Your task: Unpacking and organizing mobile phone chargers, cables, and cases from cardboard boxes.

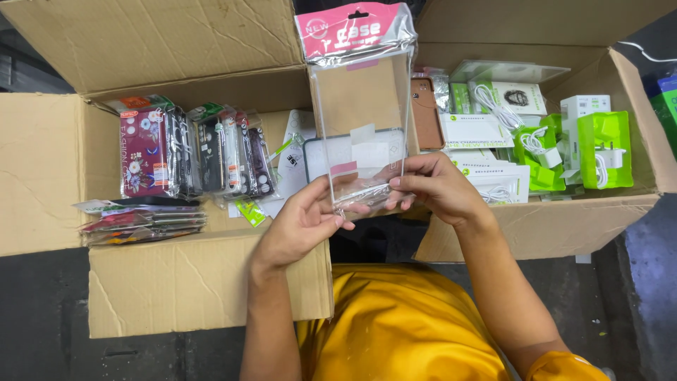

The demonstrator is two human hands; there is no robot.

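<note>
Both hands hold a clear plastic packaging bag [361, 106] with a pink header card, upright in front of me. My left hand [305, 224] grips its lower left corner. My right hand [437, 187] pinches the bottom right edge. A transparent phone case [356, 169] with a dark rim sits in the lower part of the bag. Below the hands is my yellow shirt [402, 324].
An open cardboard box [176, 282] at left holds several packaged patterned phone cases [190, 152]. A second cardboard box [550, 226] at right holds green and white charger and cable packs [571, 148] and a brown case [426, 113]. Dark floor lies around them.
</note>
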